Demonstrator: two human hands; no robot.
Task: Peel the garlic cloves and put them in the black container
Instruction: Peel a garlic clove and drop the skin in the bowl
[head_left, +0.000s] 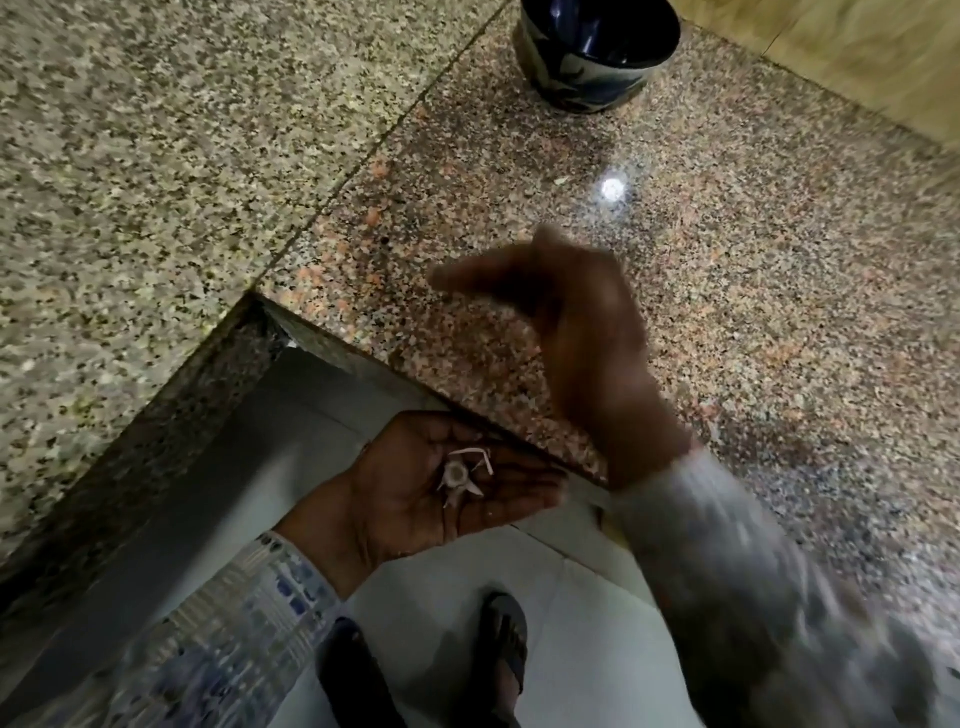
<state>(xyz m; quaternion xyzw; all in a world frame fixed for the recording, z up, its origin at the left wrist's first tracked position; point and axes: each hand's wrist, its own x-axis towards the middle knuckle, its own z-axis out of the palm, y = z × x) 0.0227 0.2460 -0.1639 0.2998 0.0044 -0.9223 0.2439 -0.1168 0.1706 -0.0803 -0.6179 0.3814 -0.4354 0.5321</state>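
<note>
My left hand (447, 483) lies palm up just off the counter's edge, fingers relaxed, cradling a garlic stem with papery skin scraps (460, 475). My right hand (561, 322) hovers blurred over the granite counter, fingers extended to the left; whether it holds anything I cannot make out. The black container (597, 52) stands at the far end of the counter, well beyond both hands, its inside dark.
The speckled granite counter (727, 260) forms an L with a lighter slab (156, 156) on the left. A bright light reflection (612, 188) shines on the counter. Below are white floor tiles and my sandalled foot (506, 649).
</note>
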